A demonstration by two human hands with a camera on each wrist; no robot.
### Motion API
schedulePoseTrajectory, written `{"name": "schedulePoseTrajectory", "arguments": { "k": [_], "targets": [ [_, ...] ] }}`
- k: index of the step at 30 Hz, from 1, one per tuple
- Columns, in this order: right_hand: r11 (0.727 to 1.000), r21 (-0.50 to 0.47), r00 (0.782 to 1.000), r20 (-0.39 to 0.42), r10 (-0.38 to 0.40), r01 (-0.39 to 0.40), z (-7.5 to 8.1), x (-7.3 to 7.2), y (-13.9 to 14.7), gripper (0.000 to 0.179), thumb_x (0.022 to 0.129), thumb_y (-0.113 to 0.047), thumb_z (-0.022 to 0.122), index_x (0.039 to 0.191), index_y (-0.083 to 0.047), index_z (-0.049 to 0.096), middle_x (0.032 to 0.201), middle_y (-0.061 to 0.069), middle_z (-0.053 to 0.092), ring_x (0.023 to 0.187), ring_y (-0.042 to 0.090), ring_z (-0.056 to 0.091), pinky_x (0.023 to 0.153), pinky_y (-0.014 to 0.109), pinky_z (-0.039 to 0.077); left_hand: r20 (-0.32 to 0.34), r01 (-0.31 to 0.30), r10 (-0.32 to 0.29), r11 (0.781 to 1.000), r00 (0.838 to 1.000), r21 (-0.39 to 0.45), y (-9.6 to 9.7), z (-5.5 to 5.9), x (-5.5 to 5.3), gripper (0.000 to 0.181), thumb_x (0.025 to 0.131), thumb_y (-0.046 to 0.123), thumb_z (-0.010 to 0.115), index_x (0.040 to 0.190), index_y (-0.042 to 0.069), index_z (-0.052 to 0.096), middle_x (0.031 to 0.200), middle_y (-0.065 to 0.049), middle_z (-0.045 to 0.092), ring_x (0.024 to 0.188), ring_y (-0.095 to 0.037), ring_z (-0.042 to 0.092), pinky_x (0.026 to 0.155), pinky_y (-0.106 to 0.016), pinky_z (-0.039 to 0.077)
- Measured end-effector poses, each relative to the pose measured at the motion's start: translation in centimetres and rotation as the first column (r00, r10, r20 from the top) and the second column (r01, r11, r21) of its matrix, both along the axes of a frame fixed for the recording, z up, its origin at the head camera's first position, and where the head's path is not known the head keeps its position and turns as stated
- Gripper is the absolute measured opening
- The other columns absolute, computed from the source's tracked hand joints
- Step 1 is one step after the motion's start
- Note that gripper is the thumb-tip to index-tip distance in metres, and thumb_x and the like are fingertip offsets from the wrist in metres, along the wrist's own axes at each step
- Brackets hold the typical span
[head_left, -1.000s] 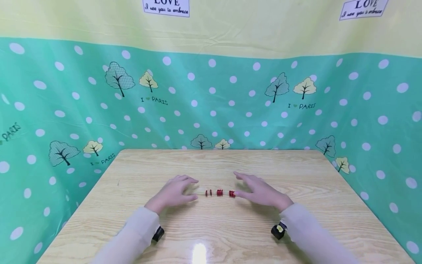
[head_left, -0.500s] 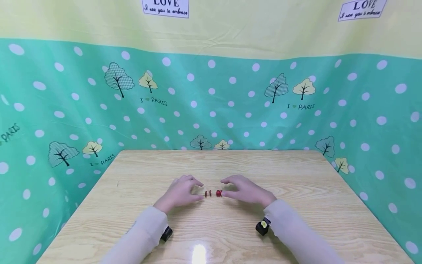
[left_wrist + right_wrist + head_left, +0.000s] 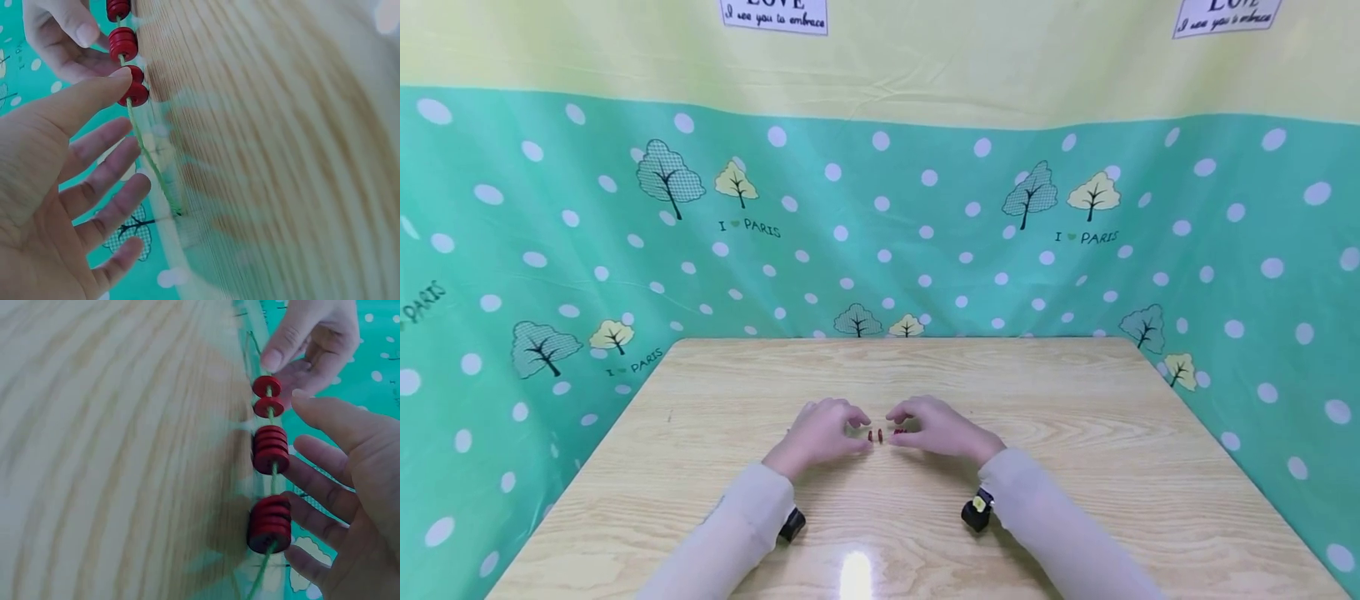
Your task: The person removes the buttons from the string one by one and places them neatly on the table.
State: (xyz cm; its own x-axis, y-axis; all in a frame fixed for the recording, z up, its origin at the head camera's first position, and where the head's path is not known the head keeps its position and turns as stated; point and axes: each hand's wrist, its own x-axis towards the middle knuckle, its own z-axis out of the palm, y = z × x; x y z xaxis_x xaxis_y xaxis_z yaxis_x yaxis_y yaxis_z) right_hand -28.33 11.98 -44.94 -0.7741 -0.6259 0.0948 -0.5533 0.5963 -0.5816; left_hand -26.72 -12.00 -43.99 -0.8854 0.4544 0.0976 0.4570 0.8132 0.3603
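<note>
Red disc beads, threaded on a green cord, lie in a row on the wooden table. Two single beads are nearest my left hand; its thumb overlaps one in the left wrist view, and its fingers spread loosely beyond the cord. My right hand is beside a stack of beads, thumb and fingers loosely bent and apart. Another bead stack lies farther along the cord, beside the right fingers. Part of the row is hidden by the right hand in the head view.
The light wooden table extends around both hands and reflects a bright light near the front. A green polka-dot cloth with printed trees hangs behind and at the sides. A small black camera sits at the right wrist, another black camera at the left.
Both hands have moved inward toward each other, the right one farther, over the bead row. The right-hand stack has become hidden behind the right hand in the head view.
</note>
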Motion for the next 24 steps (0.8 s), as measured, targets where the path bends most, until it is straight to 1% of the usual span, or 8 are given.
{"name": "schedulePoseTrajectory", "arguments": {
  "k": [6, 10, 15, 19, 22, 24],
  "targets": [
    [0.999, 0.039, 0.999, -0.033, -0.014, 0.015, -0.4, -0.2, -1.1, 0.037, 0.09, -0.034, 0.076, 0.119, -0.011, 0.071, 0.102, -0.005, 0.069, 0.093, 0.011, 0.059, 0.087, 0.033, 0.049, 0.018, -0.015, 0.016, 1.0, 1.0, -0.005, 0.2, -0.2, 0.0, 0.037, 0.08, 0.043, 0.083, 0.107, 0.019, 0.077, 0.098, 0.006, 0.072, 0.095, -0.016, 0.063, 0.09, -0.046, 0.044],
    [0.999, 0.038, 0.999, -0.038, -0.023, 0.024, -0.4, -0.1, -1.6, 0.034, 0.089, -0.032, 0.078, 0.116, -0.012, 0.073, 0.098, -0.006, 0.069, 0.088, 0.013, 0.057, 0.081, 0.032, 0.047, 0.023, -0.015, 0.015, 1.0, 1.0, 0.006, 0.4, -0.3, -0.1, 0.034, 0.08, 0.043, 0.083, 0.105, 0.02, 0.078, 0.098, 0.007, 0.074, 0.096, -0.016, 0.065, 0.092, -0.048, 0.043],
    [0.998, 0.046, 0.998, -0.063, -0.028, 0.03, -0.6, -0.2, -2.0, 0.027, 0.089, -0.031, 0.078, 0.111, -0.016, 0.075, 0.089, -0.01, 0.067, 0.082, 0.011, 0.055, 0.077, 0.032, 0.043, 0.03, -0.007, 0.007, 1.0, 1.0, 0.004, 0.6, -0.3, -0.4, 0.029, 0.081, 0.043, 0.082, 0.102, 0.023, 0.078, 0.099, 0.01, 0.074, 0.1, -0.016, 0.066, 0.093, -0.049, 0.042],
    [0.998, 0.049, 0.994, -0.106, -0.031, 0.037, -1.0, -0.3, -2.4, 0.025, 0.088, -0.035, 0.079, 0.107, -0.018, 0.077, 0.081, -0.015, 0.064, 0.078, 0.007, 0.052, 0.076, 0.031, 0.041, 0.03, -0.007, 0.007, 1.0, 1.0, -0.005, 0.6, -0.4, -0.5, 0.026, 0.083, 0.043, 0.081, 0.1, 0.024, 0.079, 0.097, 0.011, 0.074, 0.102, -0.016, 0.066, 0.094, -0.051, 0.042],
    [0.998, 0.044, 0.989, -0.143, -0.034, 0.04, -1.1, -0.2, -2.7, 0.026, 0.087, -0.04, 0.078, 0.104, -0.02, 0.078, 0.076, -0.017, 0.061, 0.075, 0.005, 0.052, 0.075, 0.031, 0.042, 0.015, -0.009, 0.009, 1.0, 1.0, -0.009, 0.6, -0.4, -0.4, 0.026, 0.083, 0.046, 0.08, 0.098, 0.024, 0.079, 0.095, 0.012, 0.074, 0.099, -0.015, 0.067, 0.094, -0.052, 0.043],
    [0.998, 0.041, 0.988, -0.151, -0.039, 0.045, -1.1, -0.1, -2.9, 0.023, 0.089, -0.038, 0.078, 0.103, -0.02, 0.078, 0.076, -0.019, 0.06, 0.074, 0.004, 0.053, 0.075, 0.03, 0.043, 0.0, -0.009, 0.009, 1.0, 1.0, -0.007, 0.5, -0.4, -0.4, 0.026, 0.083, 0.046, 0.08, 0.098, 0.025, 0.078, 0.093, 0.012, 0.074, 0.095, -0.013, 0.067, 0.093, -0.051, 0.044]
  ]
}}
